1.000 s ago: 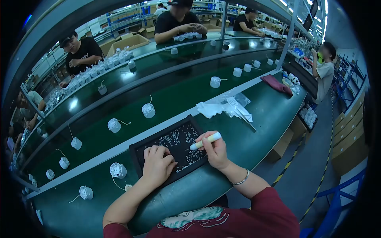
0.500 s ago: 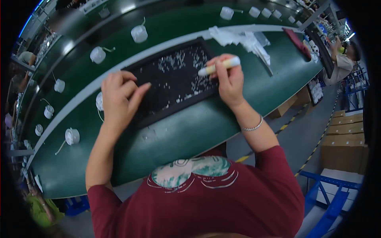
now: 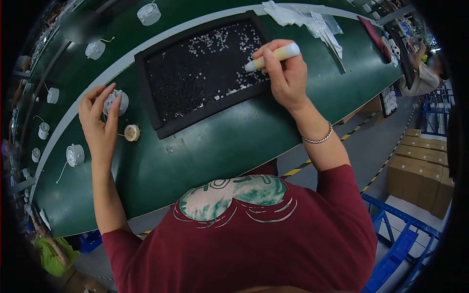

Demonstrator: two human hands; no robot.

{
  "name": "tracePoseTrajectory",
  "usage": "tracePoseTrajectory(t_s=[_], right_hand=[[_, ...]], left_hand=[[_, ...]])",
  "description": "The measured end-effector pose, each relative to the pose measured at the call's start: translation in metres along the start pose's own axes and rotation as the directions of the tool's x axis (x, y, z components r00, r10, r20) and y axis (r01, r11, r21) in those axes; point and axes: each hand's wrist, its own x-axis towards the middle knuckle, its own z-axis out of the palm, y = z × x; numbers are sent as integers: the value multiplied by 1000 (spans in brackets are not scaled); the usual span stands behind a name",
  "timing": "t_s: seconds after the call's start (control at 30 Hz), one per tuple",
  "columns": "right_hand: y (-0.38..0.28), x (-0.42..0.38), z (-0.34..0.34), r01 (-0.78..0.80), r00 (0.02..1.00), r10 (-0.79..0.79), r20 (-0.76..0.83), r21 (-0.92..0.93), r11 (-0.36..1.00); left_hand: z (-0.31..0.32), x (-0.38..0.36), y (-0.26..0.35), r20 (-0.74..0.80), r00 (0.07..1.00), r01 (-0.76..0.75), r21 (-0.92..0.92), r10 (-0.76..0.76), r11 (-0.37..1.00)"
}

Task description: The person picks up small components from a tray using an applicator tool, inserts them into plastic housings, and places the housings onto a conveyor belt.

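Observation:
My right hand (image 3: 288, 73) is wrapped round a thick pale yellow pen-like tool (image 3: 272, 57), its whitish tip pointing left over the right part of a black tray (image 3: 210, 114). Small clear and white pieces (image 3: 207, 43) and many dark ones (image 3: 178, 90) are scattered in the tray. Left of the tray, my left hand (image 3: 101, 112) has its fingers round a white round housing (image 3: 116, 102) with a wire. Just below that housing lies a small round tan part (image 3: 132, 133) on the green table (image 3: 205, 146).
More white housings with wires stand at the left (image 3: 75, 155) and further back (image 3: 149, 14). White plastic bags (image 3: 312, 24) and a dark red cloth (image 3: 374, 39) lie at the right. Other people are at the far right (image 3: 422, 80) and lower left (image 3: 53, 254).
My left hand has moved left from the tray's edge to the white housing. The view has shifted, and the round tan part now shows. My right hand still holds the pen-like tool.

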Motion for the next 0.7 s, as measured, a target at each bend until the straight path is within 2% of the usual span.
tracePoseTrajectory(t_s=[0.13, 0.53, 0.63, 0.67, 0.7], right_hand=[[3, 0, 0, 27, 1000, -27, 11, -45, 999], [3, 1, 0, 51, 998, -48, 50, -73, 996], [3, 2, 2, 186, 976, -166, 139, -142, 972], [5, 1, 2, 231, 968, -206, 145, -185, 955], [7, 0, 2, 210, 975, -197, 100, -140, 968]], left_hand=[[5, -5, -8, 39, 999, 33, -49, -31, 998], [12, -6, -14, 80, 995, 48, 111, -57, 993], [10, -7, -15, 118, 988, 91, 57, -97, 994], [10, -6, -15, 140, 983, 124, 0, -123, 992], [9, -5, -15, 162, 976, 157, -55, -147, 986]])
